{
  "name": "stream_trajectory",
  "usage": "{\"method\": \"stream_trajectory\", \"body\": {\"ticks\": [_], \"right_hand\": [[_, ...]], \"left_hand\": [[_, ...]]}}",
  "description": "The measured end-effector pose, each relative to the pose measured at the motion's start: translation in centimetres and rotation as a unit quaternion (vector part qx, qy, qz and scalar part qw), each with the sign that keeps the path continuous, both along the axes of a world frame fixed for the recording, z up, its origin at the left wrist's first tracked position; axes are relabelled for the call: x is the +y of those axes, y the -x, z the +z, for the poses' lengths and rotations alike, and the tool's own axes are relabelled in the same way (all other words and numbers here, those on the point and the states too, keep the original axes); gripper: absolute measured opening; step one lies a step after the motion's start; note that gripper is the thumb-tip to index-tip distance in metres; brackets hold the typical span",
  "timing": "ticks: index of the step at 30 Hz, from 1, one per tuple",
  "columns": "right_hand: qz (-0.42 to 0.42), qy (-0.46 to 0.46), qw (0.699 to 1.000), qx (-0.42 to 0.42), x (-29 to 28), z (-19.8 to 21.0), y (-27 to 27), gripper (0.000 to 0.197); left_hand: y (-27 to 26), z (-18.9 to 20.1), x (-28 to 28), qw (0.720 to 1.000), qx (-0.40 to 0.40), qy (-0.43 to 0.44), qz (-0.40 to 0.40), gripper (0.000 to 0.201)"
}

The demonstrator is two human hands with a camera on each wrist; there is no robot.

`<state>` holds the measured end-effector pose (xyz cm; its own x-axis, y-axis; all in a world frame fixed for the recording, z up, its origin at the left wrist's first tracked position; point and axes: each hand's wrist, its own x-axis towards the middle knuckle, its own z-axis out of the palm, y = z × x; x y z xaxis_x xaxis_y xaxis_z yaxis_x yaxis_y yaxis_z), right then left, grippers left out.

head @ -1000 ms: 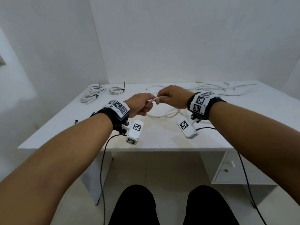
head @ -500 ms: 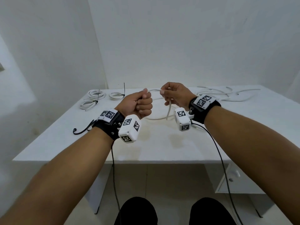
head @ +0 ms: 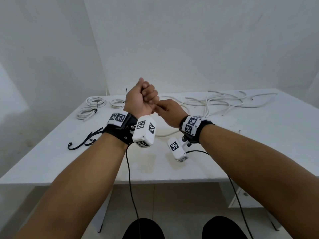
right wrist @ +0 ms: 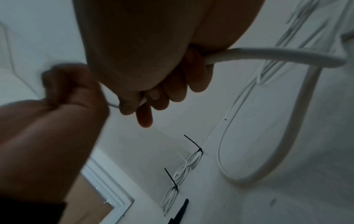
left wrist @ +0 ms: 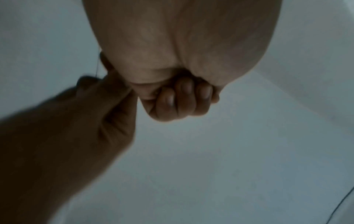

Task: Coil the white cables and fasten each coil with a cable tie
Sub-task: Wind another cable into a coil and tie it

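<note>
My left hand (head: 146, 95) is raised above the table (head: 241, 144) as a tight fist, palm side toward me; in the left wrist view its fingers (left wrist: 182, 103) are curled in. The cable inside the fist is hidden. My right hand (head: 164, 109) sits just below and right of it, touching it, and grips a white cable (right wrist: 268, 56). From that hand the cable bends down into a wide loop (right wrist: 249, 174) lying on the table. A short run of it seems to pass from the right hand to the left hand (right wrist: 72, 91).
Three tied white coils (head: 95, 101) lie at the back left. Loose white cables (head: 224, 100) sprawl across the back right. Spare black cable ties (head: 82, 142) lie near the left edge. A drawer unit (head: 241, 199) stands under the table's right side.
My left fist has risen and turned upright. My right hand has swung down and left, ending beside the fist. The cable loop has dropped lower.
</note>
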<state>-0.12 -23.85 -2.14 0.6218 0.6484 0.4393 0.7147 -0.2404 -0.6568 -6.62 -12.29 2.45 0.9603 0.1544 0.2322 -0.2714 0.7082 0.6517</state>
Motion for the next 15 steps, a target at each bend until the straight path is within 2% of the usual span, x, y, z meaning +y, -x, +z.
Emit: {"method": "stream_trajectory", "body": {"ticks": [5, 9, 11, 13, 15], "right_hand": [[0.012, 0.104, 0.994, -0.01, -0.2, -0.4, -0.8, 0.027], [-0.031, 0.102, 0.994, -0.018, -1.9, -1.3, -1.8, 0.034], [-0.038, 0.104, 0.994, -0.023, -2.6, -1.6, -1.9, 0.031], [-0.023, 0.108, 0.993, -0.046, -2.8, -1.3, -1.6, 0.023], [0.012, 0.109, 0.99, -0.089, -2.7, -0.5, -1.0, 0.019]], "left_hand": [[-2.1, -1.9, 2.0, 0.982, 0.039, -0.05, 0.18, 0.04], [-3.0, -2.2, 4.1, 0.943, 0.048, -0.137, 0.298, 0.037], [-3.2, -2.5, 5.0, 0.904, 0.068, -0.233, 0.352, 0.038], [-3.3, -2.9, 5.0, 0.841, 0.098, -0.381, 0.372, 0.04], [-3.4, -3.3, 4.6, 0.769, 0.128, -0.518, 0.352, 0.039]]}}
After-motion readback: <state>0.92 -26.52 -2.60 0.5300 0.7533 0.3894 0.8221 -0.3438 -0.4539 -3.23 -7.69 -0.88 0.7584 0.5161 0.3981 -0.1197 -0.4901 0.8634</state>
